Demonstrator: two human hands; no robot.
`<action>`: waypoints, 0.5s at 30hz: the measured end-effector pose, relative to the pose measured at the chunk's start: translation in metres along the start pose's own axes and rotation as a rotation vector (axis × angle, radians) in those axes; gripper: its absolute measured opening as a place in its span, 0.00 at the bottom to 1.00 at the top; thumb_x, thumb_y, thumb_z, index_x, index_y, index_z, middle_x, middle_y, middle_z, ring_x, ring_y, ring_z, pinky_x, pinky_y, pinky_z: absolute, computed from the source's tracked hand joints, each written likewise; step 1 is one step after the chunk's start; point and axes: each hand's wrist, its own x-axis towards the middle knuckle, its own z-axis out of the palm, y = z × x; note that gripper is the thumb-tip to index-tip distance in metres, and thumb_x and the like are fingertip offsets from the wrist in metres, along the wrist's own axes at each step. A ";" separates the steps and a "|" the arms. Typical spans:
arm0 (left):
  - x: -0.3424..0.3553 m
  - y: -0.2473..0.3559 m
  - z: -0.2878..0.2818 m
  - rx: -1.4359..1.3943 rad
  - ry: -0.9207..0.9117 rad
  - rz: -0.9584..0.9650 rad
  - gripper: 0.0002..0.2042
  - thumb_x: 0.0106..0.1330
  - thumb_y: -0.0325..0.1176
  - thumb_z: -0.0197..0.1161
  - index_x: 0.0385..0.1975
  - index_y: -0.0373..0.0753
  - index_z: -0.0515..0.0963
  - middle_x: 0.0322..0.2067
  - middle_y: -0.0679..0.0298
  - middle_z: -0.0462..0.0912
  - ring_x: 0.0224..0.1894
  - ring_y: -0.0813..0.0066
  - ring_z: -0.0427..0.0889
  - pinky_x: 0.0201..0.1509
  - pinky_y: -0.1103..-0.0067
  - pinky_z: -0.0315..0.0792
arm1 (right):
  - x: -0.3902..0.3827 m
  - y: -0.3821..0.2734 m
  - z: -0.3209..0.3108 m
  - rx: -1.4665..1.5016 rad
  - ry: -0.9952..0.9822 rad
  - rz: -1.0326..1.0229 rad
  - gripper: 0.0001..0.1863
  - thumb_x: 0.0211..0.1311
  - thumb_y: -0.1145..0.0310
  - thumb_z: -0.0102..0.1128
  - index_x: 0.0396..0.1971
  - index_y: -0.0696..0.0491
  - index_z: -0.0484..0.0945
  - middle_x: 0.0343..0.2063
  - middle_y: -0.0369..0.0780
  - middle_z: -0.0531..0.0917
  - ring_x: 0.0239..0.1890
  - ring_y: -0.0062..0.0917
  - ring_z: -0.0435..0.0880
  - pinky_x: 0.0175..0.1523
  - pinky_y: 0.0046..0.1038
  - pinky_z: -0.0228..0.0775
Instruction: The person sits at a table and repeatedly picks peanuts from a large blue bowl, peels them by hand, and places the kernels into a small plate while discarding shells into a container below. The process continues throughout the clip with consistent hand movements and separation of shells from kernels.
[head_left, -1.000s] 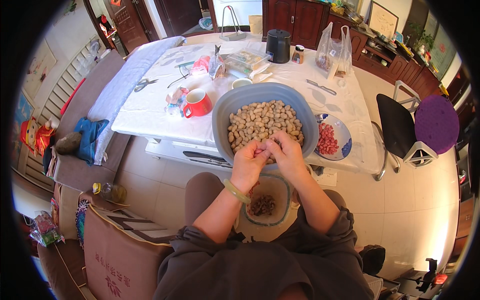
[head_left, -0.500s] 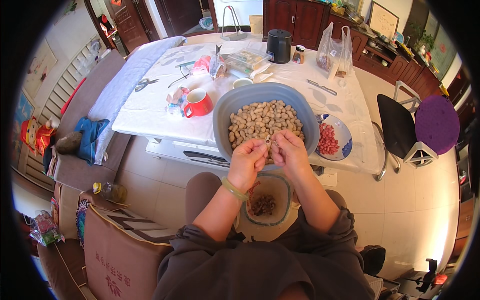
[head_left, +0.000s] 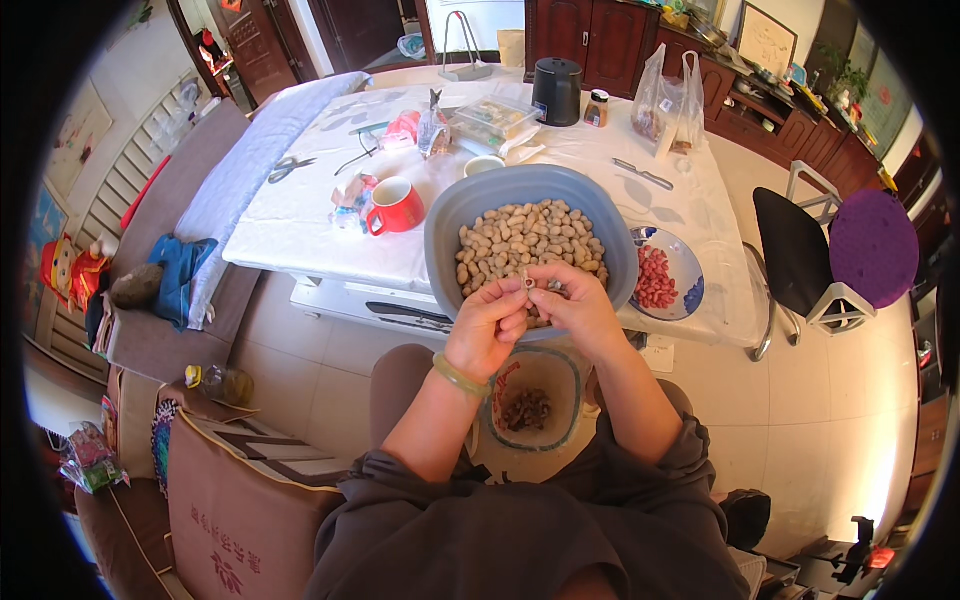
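A grey-blue basin (head_left: 432, 245) full of unshelled peanuts (head_left: 530, 238) stands at the near edge of the table. Over its near rim, my left hand (head_left: 488, 318) and my right hand (head_left: 580, 308) meet, both closed in a pinch. Between the fingertips is a peanut (head_left: 529, 283), its shell showing a round opening. Whether a kernel is inside is too small to tell. Right of the basin lies a blue-and-white plate (head_left: 685, 258) with shelled red peanut kernels (head_left: 655, 280). Below my hands, between my knees, a bin (head_left: 570, 395) holds brown scraps (head_left: 527, 410).
On the white-covered table (head_left: 300, 225) are a red mug (head_left: 396, 206), scissors (head_left: 291, 169), a knife (head_left: 643, 174), a black kettle (head_left: 557, 92), a jar (head_left: 596, 108) and a plastic bag (head_left: 665, 105). A black chair (head_left: 790, 235) and a purple stool (head_left: 875, 248) stand at the right.
My joined fingertips have shifted slightly left, and my right hand has turned so its thumb and index finger press on the peanut. The basin and plate stay put.
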 end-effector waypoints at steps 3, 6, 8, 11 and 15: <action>0.000 0.001 0.001 0.002 -0.008 -0.012 0.03 0.64 0.25 0.52 0.34 0.35 0.73 0.28 0.65 0.75 0.19 0.87 0.63 0.19 0.90 0.55 | 0.001 0.004 0.003 -0.233 0.044 -0.268 0.08 0.56 0.78 0.55 0.37 0.58 0.74 0.28 0.35 0.73 0.25 0.16 0.73 0.26 0.16 0.63; 0.000 -0.001 0.000 0.046 -0.029 0.007 0.03 0.65 0.27 0.53 0.33 0.36 0.72 0.28 0.65 0.74 0.19 0.87 0.63 0.19 0.90 0.55 | 0.000 0.001 0.003 -0.430 0.083 -0.324 0.07 0.55 0.79 0.55 0.35 0.60 0.73 0.26 0.37 0.74 0.26 0.21 0.74 0.31 0.20 0.67; 0.000 -0.001 0.001 0.105 -0.036 0.033 0.04 0.65 0.29 0.53 0.32 0.35 0.72 0.28 0.65 0.74 0.19 0.87 0.62 0.18 0.90 0.54 | -0.001 -0.002 0.005 -0.510 0.063 -0.359 0.07 0.54 0.79 0.56 0.34 0.60 0.73 0.25 0.38 0.75 0.27 0.23 0.75 0.33 0.23 0.68; -0.001 -0.004 0.003 0.165 0.019 0.089 0.05 0.65 0.29 0.53 0.33 0.35 0.72 0.28 0.65 0.74 0.18 0.87 0.62 0.18 0.90 0.54 | -0.003 -0.006 0.010 -0.513 0.062 -0.267 0.06 0.54 0.78 0.56 0.33 0.60 0.73 0.25 0.41 0.76 0.28 0.25 0.76 0.35 0.25 0.69; -0.001 -0.005 0.004 0.173 0.065 0.082 0.09 0.66 0.29 0.52 0.42 0.33 0.73 0.27 0.66 0.73 0.18 0.88 0.62 0.18 0.90 0.54 | -0.004 -0.007 0.011 -0.452 0.065 -0.199 0.06 0.54 0.77 0.56 0.32 0.61 0.73 0.27 0.43 0.78 0.29 0.28 0.78 0.36 0.26 0.69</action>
